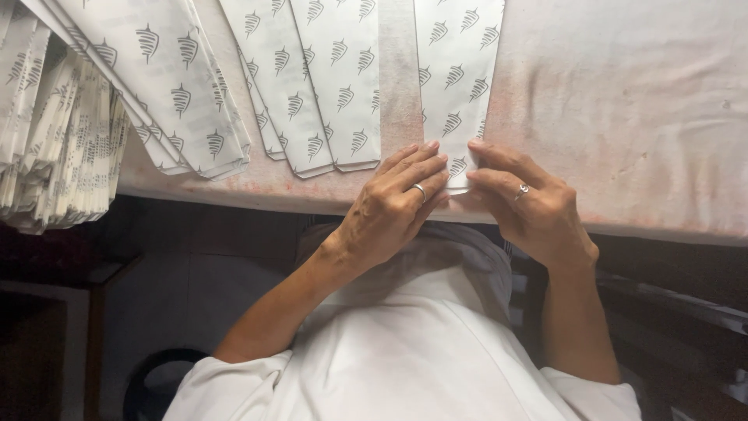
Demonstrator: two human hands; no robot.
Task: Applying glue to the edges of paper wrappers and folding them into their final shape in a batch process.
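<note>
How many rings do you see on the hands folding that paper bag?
2. One plain band on a finger of the left hand, one with a small stone on a finger of the right hand. Both hands press the bag's near end; tucked fingers may hide more.

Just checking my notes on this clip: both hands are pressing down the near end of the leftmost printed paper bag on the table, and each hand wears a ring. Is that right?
Not quite. The head view shows the left hand and right hand pressing the near end of the rightmost printed paper bag, not the leftmost. The other bags lie untouched to its left on the table. Each hand does wear a ring.
</note>
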